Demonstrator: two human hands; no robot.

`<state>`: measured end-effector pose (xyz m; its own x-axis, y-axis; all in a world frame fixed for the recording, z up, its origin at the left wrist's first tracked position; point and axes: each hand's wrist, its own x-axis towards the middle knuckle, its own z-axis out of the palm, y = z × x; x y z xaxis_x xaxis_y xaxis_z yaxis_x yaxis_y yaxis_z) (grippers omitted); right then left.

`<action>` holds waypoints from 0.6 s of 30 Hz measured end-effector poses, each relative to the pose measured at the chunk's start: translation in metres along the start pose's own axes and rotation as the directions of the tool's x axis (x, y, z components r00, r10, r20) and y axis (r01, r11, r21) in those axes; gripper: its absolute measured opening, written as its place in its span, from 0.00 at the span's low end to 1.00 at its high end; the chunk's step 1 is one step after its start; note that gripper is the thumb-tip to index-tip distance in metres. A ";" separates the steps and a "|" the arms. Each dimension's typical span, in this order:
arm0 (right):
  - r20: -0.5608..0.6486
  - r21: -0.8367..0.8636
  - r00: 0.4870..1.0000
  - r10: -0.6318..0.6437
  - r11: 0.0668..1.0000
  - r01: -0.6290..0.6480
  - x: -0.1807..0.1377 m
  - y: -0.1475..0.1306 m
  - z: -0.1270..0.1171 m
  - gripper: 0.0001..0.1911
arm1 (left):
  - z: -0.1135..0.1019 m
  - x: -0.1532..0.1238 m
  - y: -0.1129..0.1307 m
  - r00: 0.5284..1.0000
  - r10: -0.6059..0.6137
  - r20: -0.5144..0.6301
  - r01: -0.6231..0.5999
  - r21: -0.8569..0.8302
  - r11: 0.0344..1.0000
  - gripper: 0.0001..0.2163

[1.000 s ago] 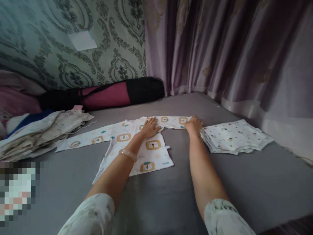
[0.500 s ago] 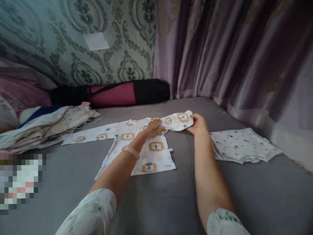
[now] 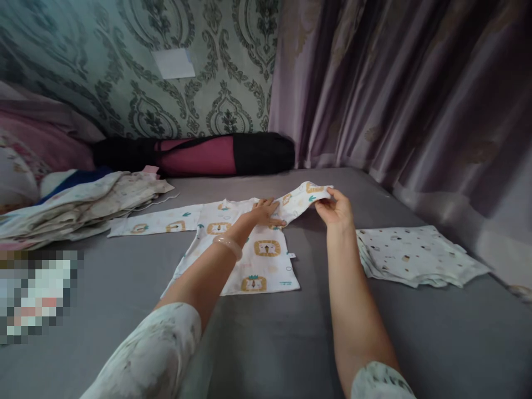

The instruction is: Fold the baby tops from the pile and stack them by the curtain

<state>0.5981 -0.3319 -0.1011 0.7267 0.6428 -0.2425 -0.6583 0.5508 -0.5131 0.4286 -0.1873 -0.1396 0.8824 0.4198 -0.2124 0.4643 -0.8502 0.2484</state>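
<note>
A small white long-sleeved shirt (image 3: 245, 271) with a lion print lies spread on the grey bed sheet (image 3: 266, 343). Flat on its upper chest, near the right shoulder, rests my left hand (image 3: 266, 213), fingers apart. My right hand (image 3: 336, 208) pinches the cuff end of the right-hand sleeve (image 3: 307, 197), which is lifted and bent up off the sheet. The other sleeve (image 3: 153, 223) stretches out flat to the left. A little tag (image 3: 291, 255) sticks out at the shirt's right side seam.
Folded white patterned clothing (image 3: 415, 252) lies to the right. At the left is a pile of clothes (image 3: 100, 199) beside pink bedding (image 3: 37, 138). A long black and maroon bag (image 3: 199, 155) lies along the wall, with purple curtains (image 3: 353, 83) at the right.
My right hand has raised the sleeve's end slightly, and the sleeve now bends upward. My left hand stays flat on the shirt. The view has shifted a little.
</note>
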 end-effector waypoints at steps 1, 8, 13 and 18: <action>0.017 -0.008 1.000 -0.001 1.000 0.001 -0.001 0.001 0.002 0.09 | -0.005 0.001 0.002 1.000 -0.004 0.025 0.004 0.020 1.000 0.48; 0.126 -0.014 0.991 0.033 0.999 -0.032 -0.013 0.014 0.019 0.07 | -0.041 0.010 0.035 0.971 -0.149 0.186 0.123 0.141 0.982 0.56; 0.112 -0.087 0.991 0.072 0.994 -0.062 -0.021 0.020 0.027 0.08 | -0.041 0.012 0.037 0.970 -0.176 0.169 0.162 0.093 0.982 0.58; 0.098 -0.137 0.994 0.049 0.990 -0.035 -0.027 0.028 0.033 0.07 | -0.019 -0.009 0.006 0.993 -0.100 -0.065 0.090 -0.137 0.986 0.48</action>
<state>0.5534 -0.3166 -0.0812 0.6709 0.7181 -0.1854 -0.6503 0.4494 -0.6125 0.4247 -0.1905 -0.1180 0.8347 0.5226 -0.1738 0.5480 -0.7572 0.3554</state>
